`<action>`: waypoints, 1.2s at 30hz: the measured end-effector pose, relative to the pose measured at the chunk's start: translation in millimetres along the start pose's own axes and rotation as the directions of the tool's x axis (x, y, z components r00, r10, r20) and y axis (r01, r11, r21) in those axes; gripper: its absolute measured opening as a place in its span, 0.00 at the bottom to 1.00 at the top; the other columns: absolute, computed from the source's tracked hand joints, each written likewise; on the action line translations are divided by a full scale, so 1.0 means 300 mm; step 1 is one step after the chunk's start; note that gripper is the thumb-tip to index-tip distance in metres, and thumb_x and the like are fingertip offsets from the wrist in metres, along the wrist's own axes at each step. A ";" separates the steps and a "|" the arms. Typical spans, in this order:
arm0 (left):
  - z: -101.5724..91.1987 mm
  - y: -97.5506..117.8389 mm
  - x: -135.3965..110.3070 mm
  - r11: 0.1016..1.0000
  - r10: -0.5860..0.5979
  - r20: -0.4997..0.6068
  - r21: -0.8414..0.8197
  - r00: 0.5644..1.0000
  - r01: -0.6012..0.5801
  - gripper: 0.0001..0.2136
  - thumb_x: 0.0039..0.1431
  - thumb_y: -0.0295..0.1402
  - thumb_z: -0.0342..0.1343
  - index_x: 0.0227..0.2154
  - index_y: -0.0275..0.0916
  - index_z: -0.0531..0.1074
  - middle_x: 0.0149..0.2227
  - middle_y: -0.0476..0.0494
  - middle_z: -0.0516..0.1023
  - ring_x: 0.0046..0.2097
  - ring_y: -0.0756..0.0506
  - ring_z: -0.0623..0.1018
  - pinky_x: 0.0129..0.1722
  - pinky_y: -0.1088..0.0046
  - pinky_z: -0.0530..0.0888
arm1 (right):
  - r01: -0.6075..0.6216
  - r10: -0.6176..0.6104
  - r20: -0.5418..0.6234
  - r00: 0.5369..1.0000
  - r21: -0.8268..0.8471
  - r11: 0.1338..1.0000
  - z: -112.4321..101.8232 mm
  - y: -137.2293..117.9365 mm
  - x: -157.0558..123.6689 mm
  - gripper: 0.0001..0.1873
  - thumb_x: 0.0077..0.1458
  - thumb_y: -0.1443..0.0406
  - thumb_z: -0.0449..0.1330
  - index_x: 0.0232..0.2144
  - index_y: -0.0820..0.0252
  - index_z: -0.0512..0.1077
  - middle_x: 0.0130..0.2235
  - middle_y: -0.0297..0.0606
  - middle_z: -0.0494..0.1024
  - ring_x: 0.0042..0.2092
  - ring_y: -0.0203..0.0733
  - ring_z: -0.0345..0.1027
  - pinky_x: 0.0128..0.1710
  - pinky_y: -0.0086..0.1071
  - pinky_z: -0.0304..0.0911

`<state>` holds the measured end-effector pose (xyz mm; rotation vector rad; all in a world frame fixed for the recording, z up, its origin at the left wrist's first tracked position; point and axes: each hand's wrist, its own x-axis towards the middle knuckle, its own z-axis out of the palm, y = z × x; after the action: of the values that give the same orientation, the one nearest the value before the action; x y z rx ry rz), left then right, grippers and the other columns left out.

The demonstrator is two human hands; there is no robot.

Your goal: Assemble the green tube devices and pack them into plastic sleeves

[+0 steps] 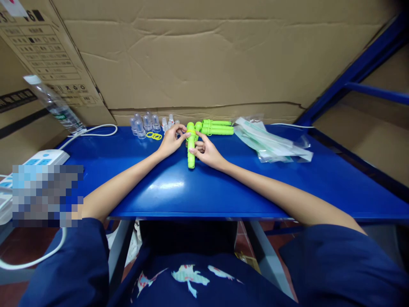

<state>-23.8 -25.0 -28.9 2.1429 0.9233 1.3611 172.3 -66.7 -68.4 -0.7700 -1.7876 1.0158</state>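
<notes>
My right hand [207,151] is closed around a lime-green flashlight-shaped tube [191,157], which points lengthwise toward me above the blue table. At the tube's wider far end, my left hand [174,138] pinches a yellow ring [191,131] that sits around it. The right index finger also reaches up to that end. Just beyond, more lime-green tubes [219,130] lie side by side on the table. Loose yellow rings [154,136] rest to the left of my left hand, in front of several small clear plastic cups [139,128]. Smaller clear pieces [168,121] stand partly hidden behind that hand.
Flat clear plastic bags [271,140] lie on the blue table [166,187] at the right. A water bottle [56,106] leans at the back left, near a white power strip [47,160] with its cable. Cardboard [204,59] walls the back; a blue frame [348,72] rises at right.
</notes>
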 end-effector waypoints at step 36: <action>-0.002 -0.009 0.000 0.999 -0.037 -0.023 -0.039 0.999 0.036 0.24 0.57 0.60 0.63 0.34 0.41 0.72 0.24 0.53 0.68 0.25 0.50 0.62 0.28 0.72 0.61 | 0.101 -0.099 0.031 0.995 -0.075 0.992 -0.008 0.024 -0.001 0.49 0.64 0.43 0.61 0.73 0.57 0.46 0.44 0.45 0.81 0.42 0.47 0.80 0.44 0.43 0.77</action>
<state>-25.1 -23.3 -30.5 2.0762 0.9329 1.3779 175.2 -62.8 -74.4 -0.7084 -1.8786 0.9006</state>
